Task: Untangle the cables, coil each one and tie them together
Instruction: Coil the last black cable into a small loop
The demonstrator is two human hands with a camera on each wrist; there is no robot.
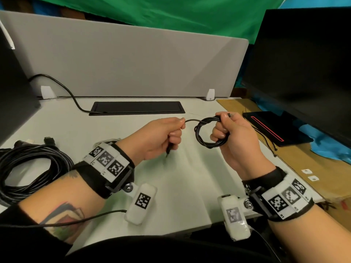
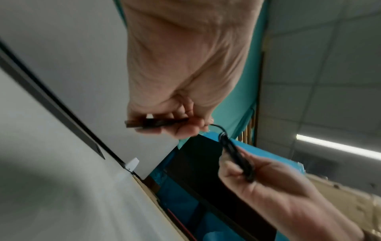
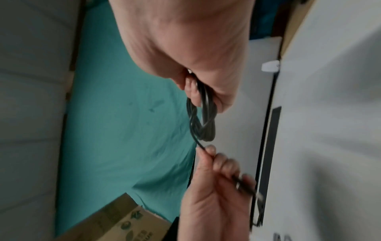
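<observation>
A thin black cable is wound into a small coil (image 1: 207, 132) held above the white desk (image 1: 114, 130). My right hand (image 1: 226, 128) grips the coil's right side, fingers curled through the loops (image 3: 203, 104). The cable's free end (image 1: 190, 120) runs left into my left hand (image 1: 171, 132), which pinches it between thumb and fingers. The plug end (image 1: 169, 149) sticks out below that fist (image 2: 148, 124). A large bundle of thicker black cable (image 1: 28, 168) lies at the desk's left edge.
A grey divider panel (image 1: 133, 59) stands behind the desk, with a black cable hatch (image 1: 136, 108) in front of it. A dark monitor (image 1: 303, 63) and a black device with a red stripe (image 1: 275, 128) sit at the right on cardboard. Another dark screen (image 1: 13, 92) stands at left.
</observation>
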